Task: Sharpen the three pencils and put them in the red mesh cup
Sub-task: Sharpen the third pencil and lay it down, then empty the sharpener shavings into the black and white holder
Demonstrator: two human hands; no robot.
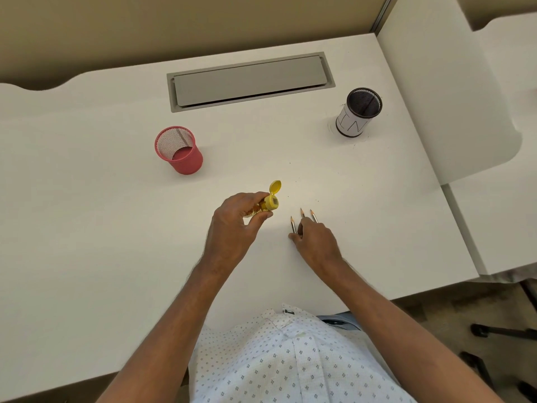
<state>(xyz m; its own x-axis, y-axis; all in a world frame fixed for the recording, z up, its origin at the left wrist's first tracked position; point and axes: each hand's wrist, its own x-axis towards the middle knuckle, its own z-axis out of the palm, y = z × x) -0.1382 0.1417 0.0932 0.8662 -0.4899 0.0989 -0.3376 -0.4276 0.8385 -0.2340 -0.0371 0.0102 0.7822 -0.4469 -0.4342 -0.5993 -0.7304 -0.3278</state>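
My left hand grips a yellow pencil sharpener above the middle of the white desk; its lid is flipped open and shavings show inside. Three pencils lie side by side just right of it, points facing away from me. My right hand rests over their near ends, thumb against the leftmost pencil; I cannot tell whether it grips them. The red mesh cup stands upright and looks empty, further back to the left.
A black mesh cup with a white paper label stands at the back right. A grey cable hatch is set into the desk at the rear. Small shaving specks dot the desk near the pencils. Another desk adjoins on the right.
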